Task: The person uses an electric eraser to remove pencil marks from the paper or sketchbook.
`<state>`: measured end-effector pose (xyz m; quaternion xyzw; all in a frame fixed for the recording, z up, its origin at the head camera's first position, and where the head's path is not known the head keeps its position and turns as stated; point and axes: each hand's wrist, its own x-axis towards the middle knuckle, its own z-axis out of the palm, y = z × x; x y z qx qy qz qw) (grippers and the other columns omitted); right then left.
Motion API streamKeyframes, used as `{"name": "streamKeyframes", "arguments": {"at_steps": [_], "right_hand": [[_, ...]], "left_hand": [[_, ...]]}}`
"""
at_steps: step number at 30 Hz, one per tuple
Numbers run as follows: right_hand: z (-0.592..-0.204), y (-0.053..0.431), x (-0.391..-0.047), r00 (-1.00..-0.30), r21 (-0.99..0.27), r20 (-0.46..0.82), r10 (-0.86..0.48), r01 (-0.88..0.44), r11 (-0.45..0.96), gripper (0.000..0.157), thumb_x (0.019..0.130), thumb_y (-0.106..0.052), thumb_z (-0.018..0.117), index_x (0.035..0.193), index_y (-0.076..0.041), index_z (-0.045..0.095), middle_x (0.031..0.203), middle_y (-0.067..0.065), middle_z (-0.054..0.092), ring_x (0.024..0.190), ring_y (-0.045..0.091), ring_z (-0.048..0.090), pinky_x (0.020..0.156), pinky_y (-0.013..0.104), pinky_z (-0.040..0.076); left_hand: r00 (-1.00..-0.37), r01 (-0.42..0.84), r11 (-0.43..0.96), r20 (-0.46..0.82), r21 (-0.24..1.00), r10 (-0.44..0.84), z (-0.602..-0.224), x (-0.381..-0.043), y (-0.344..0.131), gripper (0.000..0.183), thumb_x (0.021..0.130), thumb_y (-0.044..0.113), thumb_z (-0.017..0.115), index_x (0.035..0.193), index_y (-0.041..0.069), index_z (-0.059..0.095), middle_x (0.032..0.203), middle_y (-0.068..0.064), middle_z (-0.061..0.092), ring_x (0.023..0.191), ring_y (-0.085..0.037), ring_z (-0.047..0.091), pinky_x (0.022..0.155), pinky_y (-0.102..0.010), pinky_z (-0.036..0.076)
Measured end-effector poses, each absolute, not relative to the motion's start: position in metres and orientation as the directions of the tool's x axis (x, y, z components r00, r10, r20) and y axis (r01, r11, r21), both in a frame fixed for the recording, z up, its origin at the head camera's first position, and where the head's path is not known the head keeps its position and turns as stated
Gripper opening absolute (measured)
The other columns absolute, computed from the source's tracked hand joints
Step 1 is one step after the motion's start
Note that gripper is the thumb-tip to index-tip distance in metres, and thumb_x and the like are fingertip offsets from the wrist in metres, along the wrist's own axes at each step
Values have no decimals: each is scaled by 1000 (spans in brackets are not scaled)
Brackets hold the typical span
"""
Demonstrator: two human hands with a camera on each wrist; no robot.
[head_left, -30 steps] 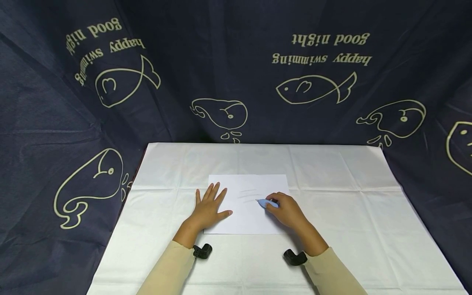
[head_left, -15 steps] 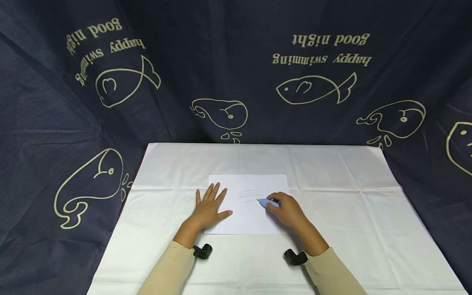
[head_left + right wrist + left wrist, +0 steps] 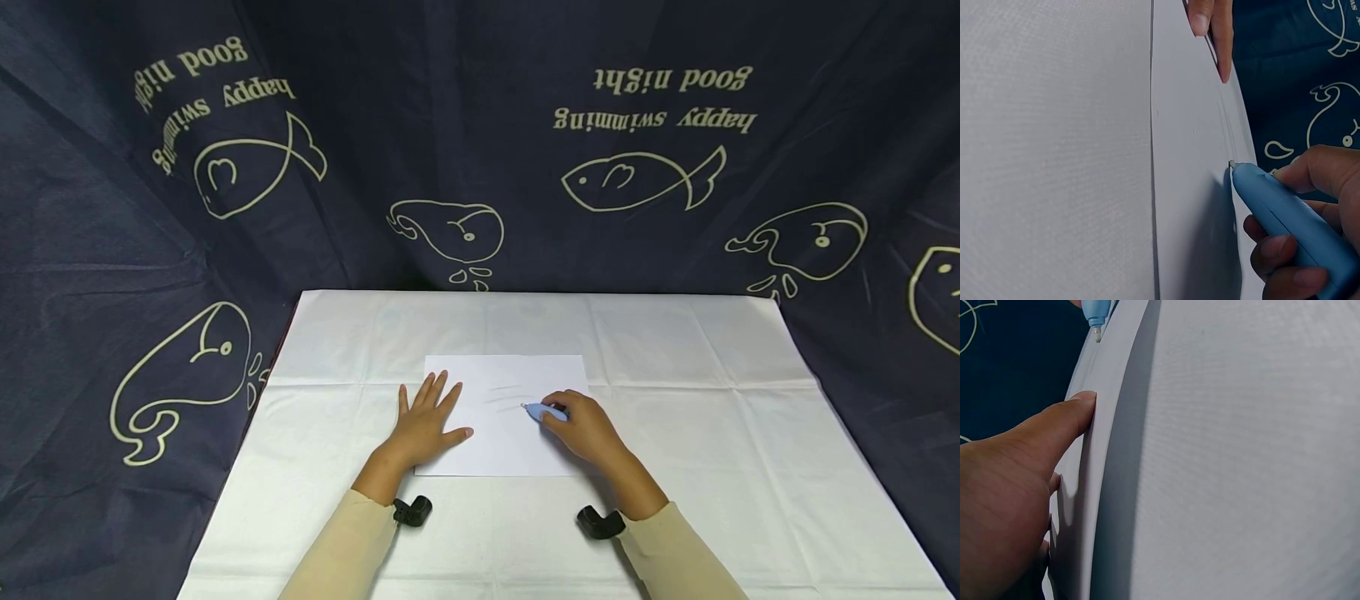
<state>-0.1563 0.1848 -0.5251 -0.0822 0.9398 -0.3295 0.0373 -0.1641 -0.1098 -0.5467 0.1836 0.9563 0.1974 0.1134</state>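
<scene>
A sheet of white paper [image 3: 487, 450] with several faint grey lines lies on the table. My left hand [image 3: 420, 429] rests with spread fingers on its left part; the thumb [image 3: 1075, 409] shows against the sheet in the left wrist view. In my right hand [image 3: 585, 425] I grip a chunky blue electric eraser [image 3: 1291, 215], fingers curled round its body. Its small pale tip points left and meets the paper at the right end of a faint line. The eraser's rear end is hidden by my hand in the head view.
A creased white cloth [image 3: 712, 433] covers the table. Behind and to the sides hangs a dark blue curtain [image 3: 450, 100] with fish and whale outlines. Black wrist-camera mounts [image 3: 600, 523] sit at both cuffs, low over the table.
The eraser's tip has shifted only very slightly to the right on the paper. My left hand and the sheet have stayed in place.
</scene>
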Motion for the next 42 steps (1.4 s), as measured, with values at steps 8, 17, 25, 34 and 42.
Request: {"name": "streamKeyframes", "arguments": {"at_steps": [8, 17, 25, 34, 42], "right_hand": [[-523, 185, -156, -983, -623, -19, -182, -131, 771, 21, 93, -22, 71, 108, -10, 75, 102, 6, 73, 88, 19, 63, 82, 39, 51], [-523, 184, -156, -982, -627, -23, -189, -133, 768, 21, 93, -23, 71, 108, -10, 75, 103, 7, 73, 86, 18, 61, 80, 37, 51], [-524, 182, -155, -979, -626, -12, -202, -150, 765, 19, 92, -20, 72, 106, -9, 75, 101, 7, 73, 85, 20, 61, 79, 36, 49], [-524, 183, -155, -981, -626, -4, -195, -150, 765, 18, 92, -20, 72, 106, -9, 75, 100, 7, 73, 85, 20, 62, 78, 37, 50], [-525, 184, -156, -982, -628, -31, -187, -126, 768, 22, 91, -23, 72, 109, -9, 75, 102, 7, 72, 85, 19, 60, 77, 34, 48]], "left_hand": [[-910, 312, 854, -127, 416, 394, -544, -164, -109, 82, 97, 59, 57, 162, 18, 27, 172, -13, 8, 160, -35, 2, 119, -73, -6], [-911, 311, 853, -124, 419, 394, -542, -163, -109, 82, 97, 58, 57, 161, 18, 28, 171, -13, 9, 160, -35, 3, 119, -74, -6], [-911, 315, 855, -120, 412, 394, -541, -162, -108, 81, 97, 58, 57, 161, 18, 29, 171, -13, 10, 159, -36, 4, 119, -74, -4], [-912, 314, 855, -120, 412, 393, -541, -163, -108, 81, 97, 58, 57, 161, 18, 29, 171, -14, 10, 159, -36, 4, 119, -74, -5], [-912, 318, 859, -117, 402, 393, -544, -163, -110, 83, 96, 61, 56, 162, 19, 27, 172, -13, 8, 160, -35, 3, 119, -73, -5]]}}
